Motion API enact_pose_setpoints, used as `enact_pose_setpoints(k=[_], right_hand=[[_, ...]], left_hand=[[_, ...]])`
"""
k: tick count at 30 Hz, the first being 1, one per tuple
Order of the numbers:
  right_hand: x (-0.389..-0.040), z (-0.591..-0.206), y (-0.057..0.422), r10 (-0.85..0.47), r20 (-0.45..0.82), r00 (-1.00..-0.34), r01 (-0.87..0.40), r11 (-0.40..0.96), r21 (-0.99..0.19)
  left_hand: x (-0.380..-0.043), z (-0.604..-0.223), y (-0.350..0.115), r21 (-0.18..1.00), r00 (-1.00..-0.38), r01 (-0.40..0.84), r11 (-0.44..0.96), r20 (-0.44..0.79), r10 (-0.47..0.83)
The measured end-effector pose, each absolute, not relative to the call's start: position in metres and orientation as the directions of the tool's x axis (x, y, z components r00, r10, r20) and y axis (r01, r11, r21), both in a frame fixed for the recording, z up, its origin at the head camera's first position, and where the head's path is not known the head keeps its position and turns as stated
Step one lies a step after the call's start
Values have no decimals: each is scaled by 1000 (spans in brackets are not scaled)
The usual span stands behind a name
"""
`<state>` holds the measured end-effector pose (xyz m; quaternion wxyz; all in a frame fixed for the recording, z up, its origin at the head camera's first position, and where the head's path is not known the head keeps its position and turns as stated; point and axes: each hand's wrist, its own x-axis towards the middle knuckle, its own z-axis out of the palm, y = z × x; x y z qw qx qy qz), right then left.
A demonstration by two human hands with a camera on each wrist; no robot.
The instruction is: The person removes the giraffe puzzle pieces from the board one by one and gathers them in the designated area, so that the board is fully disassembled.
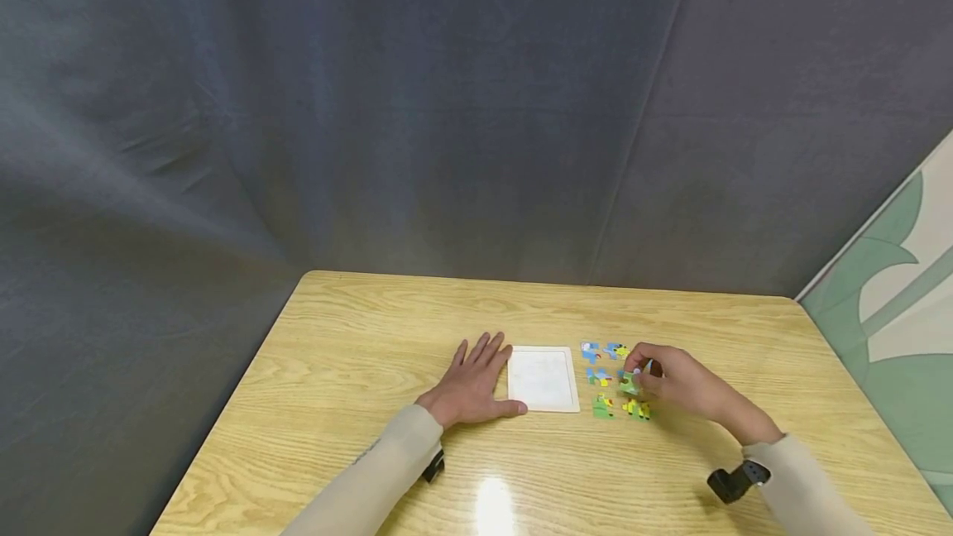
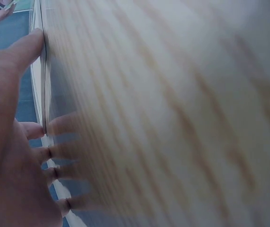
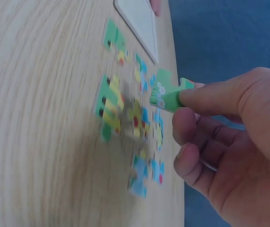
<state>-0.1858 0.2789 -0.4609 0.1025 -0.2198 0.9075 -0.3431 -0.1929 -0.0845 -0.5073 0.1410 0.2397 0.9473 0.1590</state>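
Observation:
My left hand [image 1: 472, 387] lies with straight, spread fingers at the left side of a white square puzzle tray [image 1: 542, 379], thumb and index finger right at its edge. No pieces lie in the tray. In the right wrist view, my right hand [image 3: 229, 118] pinches a green puzzle piece [image 3: 161, 93] with white flowers between thumb and fingers, raised over the table. Several loose puzzle pieces lie right of the tray, among them a green one [image 1: 603, 408] and a yellow-and-green one [image 1: 636, 409] close by the right hand.
The wood-grain table [image 1: 357, 354] reaches back to a dark grey curtain [image 1: 462, 122]. At the far right stands a panel [image 1: 893, 296] with a green and white pattern. Straps with dark devices are on both wrists.

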Motion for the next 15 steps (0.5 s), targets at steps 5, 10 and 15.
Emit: enact_pose_setpoints(k=[5, 10, 15], right_hand=[[-182, -466, 297, -463, -36, -885, -320, 664, -675], [-178, -473, 313, -444, -43, -895, -301, 673, -676], [-174, -477, 326, -449, -49, -892, -298, 668, -682]], left_hand=[[-193, -506, -84, 372, -847, 407, 834, -189, 497], [-192, -505, -84, 375, -847, 407, 833, -189, 498], [-192, -505, -85, 375, -845, 409, 832, -188, 500]])
